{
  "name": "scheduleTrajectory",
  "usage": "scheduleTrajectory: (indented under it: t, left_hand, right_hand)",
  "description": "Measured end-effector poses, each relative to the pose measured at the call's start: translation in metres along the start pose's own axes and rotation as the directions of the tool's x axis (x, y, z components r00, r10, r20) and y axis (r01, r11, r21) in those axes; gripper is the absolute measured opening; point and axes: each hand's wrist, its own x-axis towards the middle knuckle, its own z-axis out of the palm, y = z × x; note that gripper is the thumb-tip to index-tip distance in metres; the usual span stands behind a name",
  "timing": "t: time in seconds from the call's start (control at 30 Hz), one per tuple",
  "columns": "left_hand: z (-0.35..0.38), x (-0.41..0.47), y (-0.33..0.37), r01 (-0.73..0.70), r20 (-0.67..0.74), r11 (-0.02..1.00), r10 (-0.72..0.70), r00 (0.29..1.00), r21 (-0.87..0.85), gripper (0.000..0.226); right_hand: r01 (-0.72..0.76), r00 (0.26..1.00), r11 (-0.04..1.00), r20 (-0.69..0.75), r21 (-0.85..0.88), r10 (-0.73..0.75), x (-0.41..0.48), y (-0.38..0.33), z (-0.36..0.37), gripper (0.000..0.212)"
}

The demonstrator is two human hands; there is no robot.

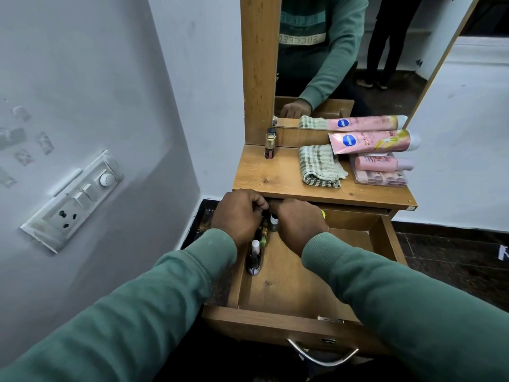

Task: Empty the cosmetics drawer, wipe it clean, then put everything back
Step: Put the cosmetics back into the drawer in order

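The wooden drawer (289, 293) stands pulled out under the dressing table top (275, 175). Small cosmetic bottles (254, 256) line its left wall, one with a white cap. My left hand (237, 216) and my right hand (297, 224) meet at the drawer's back left corner, fingers curled around small bottles there; a white-capped bottle (274, 220) shows between them. What exactly each hand holds is mostly hidden. On the top lie a folded checked cloth (319, 166), a pink lotion tube (371, 142), a smaller pink bottle (382, 163) on a clear case (380, 179), and a small upright bottle (270, 144).
A mirror (344, 51) in a wooden frame rises behind the table top. A white wall with a switch panel (74, 199) is close on the left. The drawer's metal handle (322, 354) faces me. Dark floor (454, 257) lies to the right.
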Motion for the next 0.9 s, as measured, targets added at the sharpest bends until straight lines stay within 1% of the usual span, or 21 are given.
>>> scheduleTrajectory:
  t: [0.1,0.27,0.47,0.57,0.77,0.9]
  left_hand:
    - [0.001,0.000,0.001,-0.003,-0.004,1.000,0.003,1.000,0.002,0.024]
    - [0.002,0.001,0.000,-0.006,-0.006,1.000,0.006,1.000,0.004,0.023]
    - [0.003,0.000,-0.001,-0.010,-0.016,1.000,0.010,1.000,-0.007,0.023]
    - [0.003,0.001,0.000,-0.010,-0.020,1.000,0.010,1.000,-0.020,0.024]
    - [0.002,0.001,0.000,-0.015,-0.028,1.000,0.014,1.000,-0.020,0.024]
    - [0.002,0.003,-0.001,-0.006,-0.032,1.000,0.005,0.999,-0.019,0.024]
  right_hand:
    - [0.009,0.999,0.999,-0.036,0.045,-0.007,-0.001,0.000,0.003,0.022]
    - [0.010,0.998,0.999,-0.056,0.042,-0.008,-0.001,0.001,0.004,0.017]
    - [-0.007,0.999,0.994,-0.044,0.109,0.012,-0.004,-0.001,0.003,0.022]
    - [-0.033,0.999,0.994,-0.023,0.100,0.035,-0.006,-0.004,0.000,0.021]
    - [-0.027,1.000,0.997,-0.009,0.070,0.028,-0.007,-0.005,-0.005,0.031]
    - [-0.005,1.000,0.999,0.007,0.053,0.004,-0.007,-0.003,-0.006,0.031]
